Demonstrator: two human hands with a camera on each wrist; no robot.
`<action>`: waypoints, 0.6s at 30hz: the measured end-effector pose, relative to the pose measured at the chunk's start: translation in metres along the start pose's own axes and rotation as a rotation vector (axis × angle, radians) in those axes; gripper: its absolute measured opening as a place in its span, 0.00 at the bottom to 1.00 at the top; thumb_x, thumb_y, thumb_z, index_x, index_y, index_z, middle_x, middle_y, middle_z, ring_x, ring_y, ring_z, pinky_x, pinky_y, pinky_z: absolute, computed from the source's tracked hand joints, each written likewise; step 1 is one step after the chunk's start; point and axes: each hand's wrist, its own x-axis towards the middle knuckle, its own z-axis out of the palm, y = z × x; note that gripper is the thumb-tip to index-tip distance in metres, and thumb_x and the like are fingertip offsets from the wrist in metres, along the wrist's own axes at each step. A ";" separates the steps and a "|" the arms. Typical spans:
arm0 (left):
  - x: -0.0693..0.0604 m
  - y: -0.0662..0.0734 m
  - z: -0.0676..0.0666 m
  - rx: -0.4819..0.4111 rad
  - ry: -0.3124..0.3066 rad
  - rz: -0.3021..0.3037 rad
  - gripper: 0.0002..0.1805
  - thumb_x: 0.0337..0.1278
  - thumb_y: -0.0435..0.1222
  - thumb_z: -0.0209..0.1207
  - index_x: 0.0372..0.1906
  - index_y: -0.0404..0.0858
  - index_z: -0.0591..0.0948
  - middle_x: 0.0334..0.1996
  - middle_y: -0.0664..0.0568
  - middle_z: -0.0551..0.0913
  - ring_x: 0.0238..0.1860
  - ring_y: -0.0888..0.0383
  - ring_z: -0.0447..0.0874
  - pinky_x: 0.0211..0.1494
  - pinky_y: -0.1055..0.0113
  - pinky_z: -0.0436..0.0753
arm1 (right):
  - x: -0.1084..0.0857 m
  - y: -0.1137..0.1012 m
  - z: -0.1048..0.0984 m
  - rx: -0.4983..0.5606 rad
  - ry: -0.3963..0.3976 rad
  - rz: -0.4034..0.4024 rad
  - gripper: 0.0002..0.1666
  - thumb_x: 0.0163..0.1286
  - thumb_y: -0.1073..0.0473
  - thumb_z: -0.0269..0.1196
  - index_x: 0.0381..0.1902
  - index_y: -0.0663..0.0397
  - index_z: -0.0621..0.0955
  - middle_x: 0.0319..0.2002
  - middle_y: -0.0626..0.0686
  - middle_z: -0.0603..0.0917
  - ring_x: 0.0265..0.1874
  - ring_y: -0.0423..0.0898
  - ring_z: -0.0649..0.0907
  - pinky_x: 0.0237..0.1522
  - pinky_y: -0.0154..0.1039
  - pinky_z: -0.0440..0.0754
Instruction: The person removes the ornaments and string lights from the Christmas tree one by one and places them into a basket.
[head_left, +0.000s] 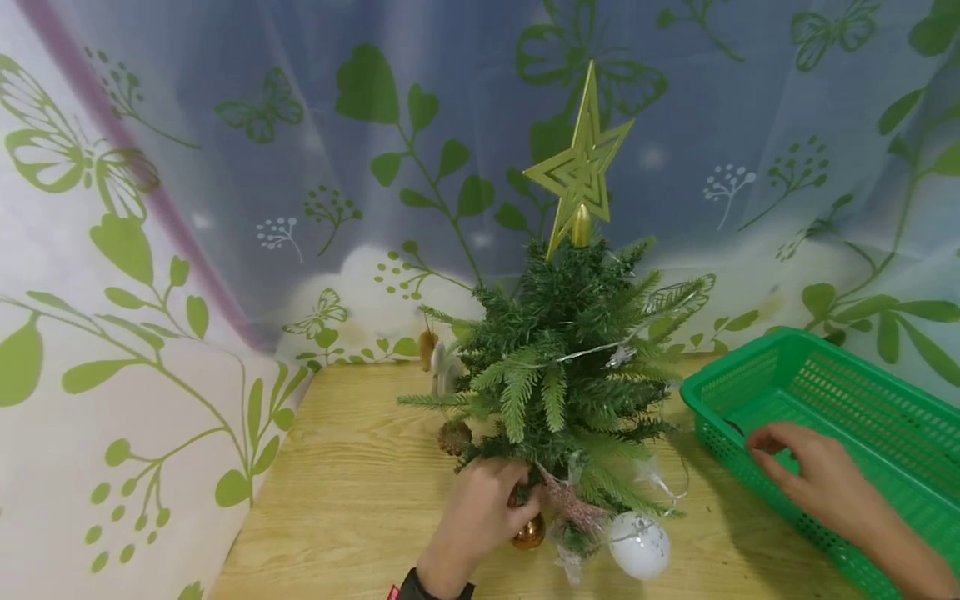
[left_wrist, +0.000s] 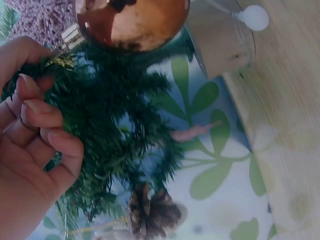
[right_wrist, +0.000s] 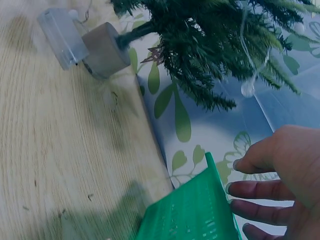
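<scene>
A small artificial Christmas tree (head_left: 555, 325) stands on the wooden table, topped by a gold star (head_left: 588, 158). At its lower front, my left hand (head_left: 480, 508) pinches a branch tip between thumb and fingers, as the left wrist view shows. A shiny copper ball ornament (left_wrist: 135, 22) hangs right beside those fingers, its gold cap near the thumb; its loop is mostly hidden by hand and needles. My right hand (head_left: 813, 475) hovers over the near left edge of the green basket (head_left: 862, 354), fingers loosely bent and holding nothing.
A white ball (head_left: 639, 546), a pink glittery ornament (head_left: 570, 500) and a pine cone (head_left: 454, 437) hang on the tree. A string of lights runs through it to a clear box (right_wrist: 62, 37) beside the tree's base (right_wrist: 106, 50). A patterned curtain (head_left: 420, 250) backs the table.
</scene>
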 end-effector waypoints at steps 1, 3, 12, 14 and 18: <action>0.000 0.003 0.001 0.008 -0.010 0.004 0.12 0.45 0.33 0.68 0.22 0.44 0.74 0.14 0.61 0.68 0.16 0.71 0.58 0.27 0.75 0.69 | 0.001 -0.001 0.001 0.000 -0.001 -0.001 0.09 0.59 0.67 0.69 0.37 0.52 0.83 0.34 0.44 0.83 0.32 0.38 0.81 0.29 0.38 0.78; 0.001 0.007 0.002 0.031 -0.030 0.019 0.12 0.48 0.36 0.68 0.23 0.45 0.74 0.13 0.62 0.64 0.16 0.71 0.56 0.28 0.74 0.69 | 0.001 -0.005 0.002 -0.006 0.002 -0.004 0.10 0.57 0.68 0.70 0.37 0.52 0.83 0.34 0.44 0.83 0.32 0.42 0.82 0.29 0.41 0.79; 0.002 0.025 0.007 0.092 -0.067 0.138 0.13 0.58 0.45 0.63 0.28 0.40 0.78 0.13 0.63 0.64 0.14 0.73 0.56 0.23 0.81 0.65 | 0.003 -0.026 0.014 0.187 -0.017 -0.044 0.12 0.60 0.70 0.67 0.39 0.50 0.83 0.36 0.45 0.84 0.35 0.35 0.81 0.33 0.41 0.82; 0.002 0.029 0.010 0.092 -0.069 0.152 0.14 0.62 0.46 0.60 0.29 0.40 0.77 0.12 0.63 0.65 0.13 0.72 0.57 0.20 0.83 0.60 | 0.002 -0.031 0.018 0.317 -0.068 -0.054 0.11 0.64 0.69 0.64 0.43 0.54 0.82 0.40 0.39 0.83 0.37 0.30 0.79 0.33 0.37 0.81; 0.001 0.035 0.014 0.107 -0.065 0.154 0.15 0.68 0.46 0.54 0.28 0.42 0.76 0.12 0.63 0.67 0.11 0.70 0.64 0.18 0.82 0.64 | -0.001 -0.035 0.023 0.672 -0.196 -0.059 0.19 0.72 0.72 0.52 0.58 0.60 0.77 0.50 0.27 0.77 0.45 0.29 0.78 0.39 0.32 0.79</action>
